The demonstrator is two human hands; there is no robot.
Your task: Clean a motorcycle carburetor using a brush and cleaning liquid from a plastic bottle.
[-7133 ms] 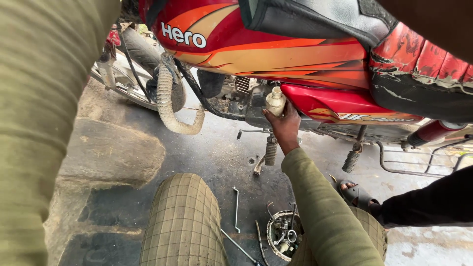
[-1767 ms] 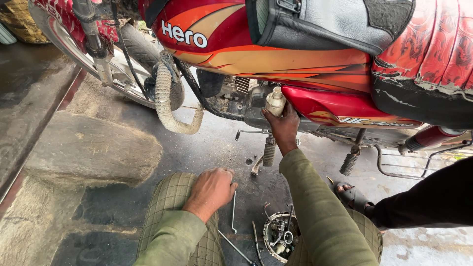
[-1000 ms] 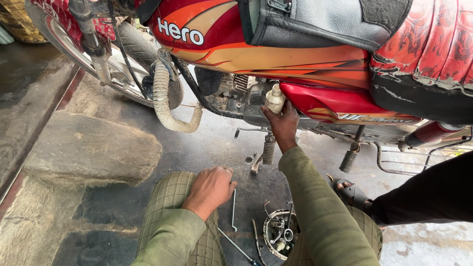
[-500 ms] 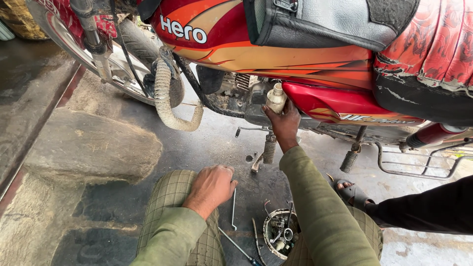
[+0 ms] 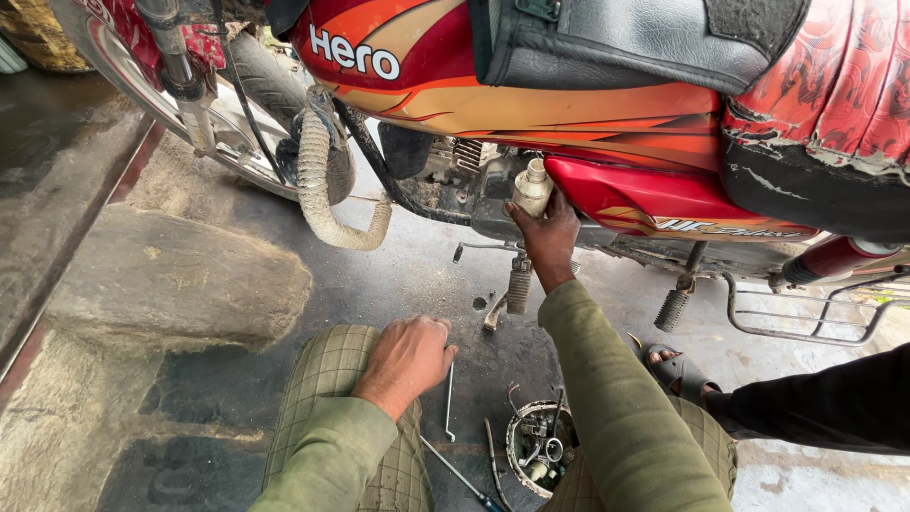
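- Head-camera view: a crouching person's right hand (image 5: 550,232) reaches up to a red motorcycle (image 5: 607,114), fingers wrapped around a small cream-coloured bottle (image 5: 532,188) held against the engine area just below the fuel tank.
- Left hand (image 5: 406,358) rests loosely curled on the person's checked-trousered left knee (image 5: 332,379), gripping nothing.
- Thin bent metal rod (image 5: 449,403) lies on the oily floor just beside that hand.
- Round dish of what appear to be small engine parts (image 5: 538,455) sits between the knees.
- Another person's sandalled foot (image 5: 675,368) stands nearby.
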